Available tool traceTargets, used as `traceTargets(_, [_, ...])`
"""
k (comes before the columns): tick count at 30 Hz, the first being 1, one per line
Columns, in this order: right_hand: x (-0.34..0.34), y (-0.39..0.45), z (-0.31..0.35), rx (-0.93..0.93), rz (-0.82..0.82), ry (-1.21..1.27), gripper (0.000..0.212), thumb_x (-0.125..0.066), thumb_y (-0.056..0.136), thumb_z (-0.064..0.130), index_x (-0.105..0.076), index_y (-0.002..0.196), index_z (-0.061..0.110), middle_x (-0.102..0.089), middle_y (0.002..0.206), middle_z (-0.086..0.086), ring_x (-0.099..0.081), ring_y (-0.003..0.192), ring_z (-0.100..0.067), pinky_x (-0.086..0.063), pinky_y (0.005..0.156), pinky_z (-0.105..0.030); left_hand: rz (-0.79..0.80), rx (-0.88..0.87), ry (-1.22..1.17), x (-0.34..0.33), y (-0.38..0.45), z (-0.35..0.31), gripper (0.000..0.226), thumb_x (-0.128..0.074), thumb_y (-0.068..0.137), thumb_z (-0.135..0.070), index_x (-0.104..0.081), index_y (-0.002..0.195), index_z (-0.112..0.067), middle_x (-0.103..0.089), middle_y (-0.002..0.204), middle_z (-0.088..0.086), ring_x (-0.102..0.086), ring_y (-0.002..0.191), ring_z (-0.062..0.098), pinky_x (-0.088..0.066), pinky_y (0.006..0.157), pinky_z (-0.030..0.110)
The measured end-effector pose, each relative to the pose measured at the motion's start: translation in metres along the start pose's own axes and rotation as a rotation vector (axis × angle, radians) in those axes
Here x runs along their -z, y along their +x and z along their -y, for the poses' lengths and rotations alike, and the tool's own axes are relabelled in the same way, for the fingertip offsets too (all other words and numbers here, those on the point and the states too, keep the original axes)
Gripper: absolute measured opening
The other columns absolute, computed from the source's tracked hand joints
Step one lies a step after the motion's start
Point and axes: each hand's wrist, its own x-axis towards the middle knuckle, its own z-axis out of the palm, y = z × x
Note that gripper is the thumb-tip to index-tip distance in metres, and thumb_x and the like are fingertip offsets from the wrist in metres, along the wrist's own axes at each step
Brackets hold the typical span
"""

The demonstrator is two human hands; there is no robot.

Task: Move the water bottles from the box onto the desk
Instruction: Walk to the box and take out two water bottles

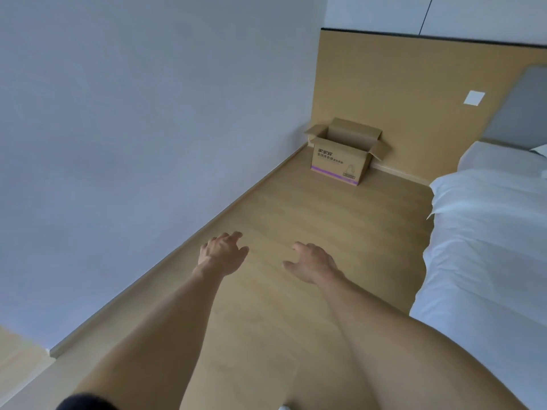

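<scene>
An open cardboard box point(340, 161) with dark print and a purple stripe stands on the wooden floor in the far corner, flaps up. Its inside is hidden from here, so no water bottles show. No desk is in view. My left hand point(223, 254) and my right hand point(310, 261) reach forward over the floor, well short of the box. Both have loosely curled fingers and hold nothing.
A grey-white wall point(133, 143) runs along the left. A bed with white sheets point(485, 247) fills the right side. A tan wood panel point(399, 84) with a white switch plate point(474, 98) stands behind the box. A strip of wooden floor point(325, 220) lies between wall and bed.
</scene>
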Motion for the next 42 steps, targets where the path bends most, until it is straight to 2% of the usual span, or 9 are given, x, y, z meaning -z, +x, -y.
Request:
traceTargets(13, [0.076, 0.146, -0.061, -0.133, -0.036, 0.013, 0.061, -0.054, 0.089, 0.059, -0.045, 0.143, 0.031, -0.051, 0.139, -0.006, -0.048, 0.131, -0.025, -0.044, 0.103, -0.037, 0.065, -0.185, 0.026, 0.007, 0.181, -0.103, 0.052, -0.043, 0.1, -0.047, -0.04, 0.149, -0.031, -0.052, 0.143, 0.003, -0.047, 0.131, 0.028, -0.037, 0.108, 0.041])
traceTargets(20, [0.124, 0.251, -0.092, -0.277, -0.078, 0.016, 0.059, -0.053, 0.092, 0.058, -0.043, 0.144, 0.031, -0.049, 0.142, -0.005, -0.045, 0.134, -0.024, -0.041, 0.105, -0.037, 0.112, -0.327, 0.035, 0.006, 0.324, -0.164, 0.052, -0.044, 0.099, -0.046, -0.041, 0.148, -0.031, -0.051, 0.143, 0.004, -0.046, 0.132, 0.029, -0.034, 0.108, 0.039])
traceTargets(25, [0.166, 0.336, -0.093, -0.365, -0.093, 0.057, 0.058, -0.054, 0.091, 0.057, -0.044, 0.143, 0.033, -0.05, 0.141, -0.004, -0.046, 0.133, -0.024, -0.043, 0.1, -0.037, 0.142, -0.402, 0.035, 0.025, 0.433, -0.193, 0.05, -0.045, 0.098, -0.046, -0.043, 0.146, -0.033, -0.053, 0.14, 0.003, -0.047, 0.13, 0.028, -0.034, 0.106, 0.039])
traceTargets(31, [0.216, 0.427, -0.09, -0.399, -0.145, 0.11, 0.059, -0.054, 0.089, 0.059, -0.043, 0.142, 0.033, -0.049, 0.139, -0.004, -0.046, 0.132, -0.026, -0.046, 0.099, -0.041, 0.128, -0.467, 0.072, 0.057, 0.544, -0.228, 0.05, -0.045, 0.098, -0.047, -0.043, 0.146, -0.032, -0.053, 0.141, 0.004, -0.048, 0.129, 0.029, -0.035, 0.105, 0.04])
traceTargets(42, [0.26, 0.576, -0.139, -0.471, -0.121, 0.133, 0.061, -0.054, 0.09, 0.059, -0.042, 0.143, 0.031, -0.049, 0.14, -0.005, -0.046, 0.132, -0.026, -0.044, 0.098, -0.043, 0.176, -0.535, 0.111, 0.056, 0.698, -0.294, 0.051, -0.046, 0.098, -0.046, -0.042, 0.147, -0.031, -0.053, 0.14, 0.007, -0.049, 0.127, 0.031, -0.036, 0.104, 0.041])
